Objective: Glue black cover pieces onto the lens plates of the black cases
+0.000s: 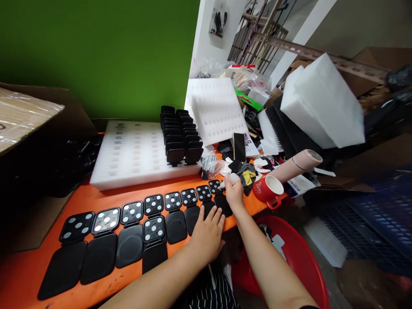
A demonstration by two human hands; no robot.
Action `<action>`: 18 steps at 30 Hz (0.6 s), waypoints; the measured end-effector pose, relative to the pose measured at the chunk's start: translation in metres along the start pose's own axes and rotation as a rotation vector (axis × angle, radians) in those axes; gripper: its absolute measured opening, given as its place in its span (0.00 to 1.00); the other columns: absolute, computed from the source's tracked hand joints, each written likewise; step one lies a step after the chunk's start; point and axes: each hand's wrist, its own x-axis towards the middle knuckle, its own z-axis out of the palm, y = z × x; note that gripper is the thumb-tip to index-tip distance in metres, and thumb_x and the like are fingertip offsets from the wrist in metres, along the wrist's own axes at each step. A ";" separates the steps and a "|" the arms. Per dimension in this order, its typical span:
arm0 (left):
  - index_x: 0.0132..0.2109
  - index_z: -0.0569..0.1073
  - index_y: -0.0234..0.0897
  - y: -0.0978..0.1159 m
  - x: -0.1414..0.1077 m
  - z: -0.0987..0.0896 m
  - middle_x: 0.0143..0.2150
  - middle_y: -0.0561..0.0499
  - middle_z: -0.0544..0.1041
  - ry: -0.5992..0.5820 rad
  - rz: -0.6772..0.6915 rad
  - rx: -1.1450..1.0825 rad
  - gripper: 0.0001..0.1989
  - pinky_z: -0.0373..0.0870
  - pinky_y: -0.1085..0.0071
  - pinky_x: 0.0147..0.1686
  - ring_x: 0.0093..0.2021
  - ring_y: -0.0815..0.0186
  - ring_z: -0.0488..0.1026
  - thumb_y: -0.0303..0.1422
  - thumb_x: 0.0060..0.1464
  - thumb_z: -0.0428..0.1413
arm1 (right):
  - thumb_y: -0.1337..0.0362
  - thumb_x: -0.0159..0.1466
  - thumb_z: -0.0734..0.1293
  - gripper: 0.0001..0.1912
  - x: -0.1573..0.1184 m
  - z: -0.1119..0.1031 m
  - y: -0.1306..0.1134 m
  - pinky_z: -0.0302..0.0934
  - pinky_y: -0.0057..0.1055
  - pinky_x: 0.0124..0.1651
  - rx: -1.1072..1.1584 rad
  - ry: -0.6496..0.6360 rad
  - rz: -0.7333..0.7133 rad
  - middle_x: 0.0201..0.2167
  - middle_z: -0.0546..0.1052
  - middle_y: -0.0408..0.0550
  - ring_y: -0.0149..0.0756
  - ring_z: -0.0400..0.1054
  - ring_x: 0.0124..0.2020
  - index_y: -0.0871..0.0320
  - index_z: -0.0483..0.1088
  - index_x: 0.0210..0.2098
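My right hand (234, 194) is closed around a small white squeeze bottle (232, 177), its narrow tip pointing left at the last black square plate (215, 186) of the row. That plate and several like it, such as the one at far left (76, 226), carry pale round dots. Each is joined to a smooth black panel (62, 268) nearer to me. One extra dotted plate (153, 229) lies in front of the row. My left hand (207, 234) lies with fingers spread over the black panels near the right end, holding nothing; its palm hides part of them.
Behind the row, a white foam block (128, 150) bears upright black pieces (175, 155). At right are a phone (238, 147), grey and yellow gloves (248, 176), a red mug (265, 191) and a pink flask (294, 165). A red basin (309, 274) stands below the orange tabletop (106, 292).
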 end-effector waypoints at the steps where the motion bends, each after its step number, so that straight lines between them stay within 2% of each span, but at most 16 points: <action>1: 0.64 0.57 0.33 0.000 0.000 0.000 0.67 0.43 0.54 -0.003 0.001 -0.001 0.34 0.39 0.42 0.62 0.66 0.53 0.48 0.45 0.55 0.51 | 0.50 0.54 0.66 0.19 0.001 -0.001 0.000 0.63 0.33 0.31 0.022 0.000 0.015 0.30 0.77 0.51 0.39 0.70 0.30 0.59 0.68 0.35; 4: 0.64 0.56 0.33 0.000 0.000 -0.002 0.67 0.43 0.54 -0.011 0.002 -0.007 0.33 0.39 0.42 0.62 0.66 0.53 0.48 0.45 0.56 0.50 | 0.48 0.55 0.64 0.19 0.008 -0.006 -0.002 0.59 0.28 0.22 0.162 0.030 0.108 0.29 0.77 0.50 0.32 0.64 0.20 0.59 0.67 0.34; 7: 0.64 0.56 0.34 0.000 0.000 -0.004 0.67 0.43 0.53 -0.017 -0.007 -0.013 0.33 0.39 0.42 0.62 0.66 0.53 0.49 0.45 0.55 0.51 | 0.48 0.56 0.62 0.19 0.021 -0.014 -0.002 0.55 0.25 0.18 0.261 0.137 0.161 0.28 0.76 0.48 0.27 0.59 0.16 0.59 0.64 0.32; 9: 0.64 0.56 0.34 0.000 -0.001 -0.006 0.67 0.43 0.53 -0.022 -0.013 -0.017 0.34 0.39 0.42 0.62 0.66 0.53 0.49 0.45 0.55 0.51 | 0.48 0.55 0.62 0.19 0.029 -0.019 -0.001 0.54 0.24 0.18 0.249 0.191 0.155 0.28 0.75 0.47 0.25 0.58 0.16 0.59 0.63 0.32; 13: 0.64 0.56 0.34 0.001 -0.002 -0.008 0.67 0.44 0.53 -0.032 -0.015 -0.022 0.34 0.39 0.42 0.62 0.66 0.53 0.49 0.45 0.55 0.52 | 0.48 0.55 0.62 0.19 0.034 -0.021 0.006 0.56 0.25 0.20 0.183 0.195 0.129 0.28 0.75 0.48 0.27 0.60 0.17 0.59 0.64 0.33; 18: 0.64 0.56 0.34 0.001 -0.003 -0.008 0.67 0.44 0.53 -0.032 -0.022 -0.028 0.34 0.39 0.43 0.63 0.67 0.54 0.48 0.44 0.54 0.52 | 0.48 0.54 0.63 0.20 0.030 -0.017 0.013 0.62 0.31 0.28 0.097 0.185 0.087 0.30 0.77 0.52 0.36 0.68 0.26 0.60 0.65 0.35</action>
